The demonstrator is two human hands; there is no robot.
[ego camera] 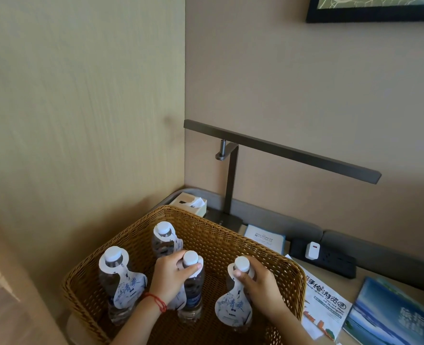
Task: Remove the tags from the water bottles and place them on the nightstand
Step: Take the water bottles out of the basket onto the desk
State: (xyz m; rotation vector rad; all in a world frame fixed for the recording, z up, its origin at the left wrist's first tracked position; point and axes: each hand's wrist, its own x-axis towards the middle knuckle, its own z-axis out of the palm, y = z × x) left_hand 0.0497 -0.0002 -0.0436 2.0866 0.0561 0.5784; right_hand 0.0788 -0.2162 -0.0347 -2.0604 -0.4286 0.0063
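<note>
Several clear water bottles with white caps stand upright in a wicker basket (231, 235), each with a white paper tag hung round its neck. My left hand (171, 275) is closed around the neck of the middle bottle (191, 295). My right hand (258, 282) grips the neck of the right bottle (242, 266), whose tag (233, 307) hangs in front. The left bottle (114, 282) and the far bottle (165, 241) stand untouched with tags on. The nightstand top (362, 280) lies to the right of the basket.
A slim metal desk lamp (231, 185) rises behind the basket next to a tissue box (188, 201). A power strip with a white charger (313, 251), a small card (264, 237), a printed map leaflet (325, 302) and a blue brochure (390, 317) lie on the nightstand.
</note>
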